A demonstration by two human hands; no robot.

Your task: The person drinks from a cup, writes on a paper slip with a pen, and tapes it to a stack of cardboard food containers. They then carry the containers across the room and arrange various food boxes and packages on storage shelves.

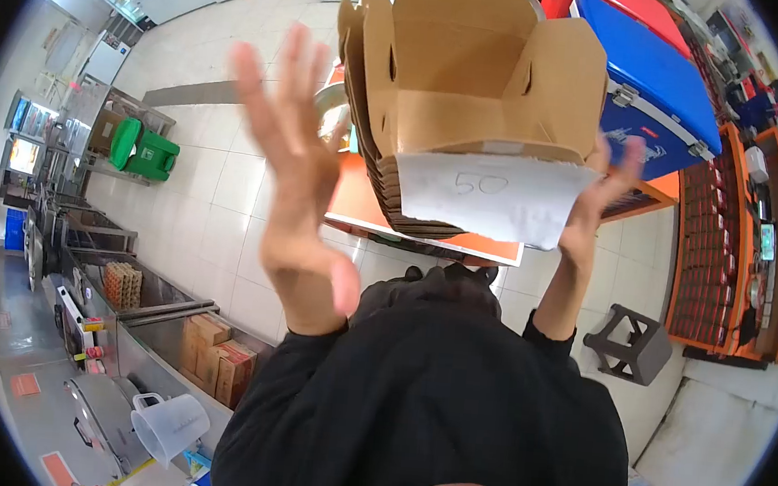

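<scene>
A stack of nested brown cardboard food boxes (pixel 459 102) stands in front of me, its top box opened out with flaps up. White paper (pixel 497 201) with a handwritten "50" covers the near side. To the left of the stack, my left hand (pixel 299 167) is raised with fingers spread, blurred by motion and holding nothing. My right hand (pixel 588 208) is at the stack's right side, by the paper's edge, with fingers stretched out; some are partly hidden behind the cardboard. Below the stack is an orange tabletop (pixel 356 195).
A blue cooler box (pixel 648 90) stands right of the stack. Farther right are orange shelves (pixel 713 241) and a dark stool (pixel 632 344). On the left are a green bin (pixel 145 149), a metal counter with cartons (pixel 215 357) and a plastic jug (pixel 169 427).
</scene>
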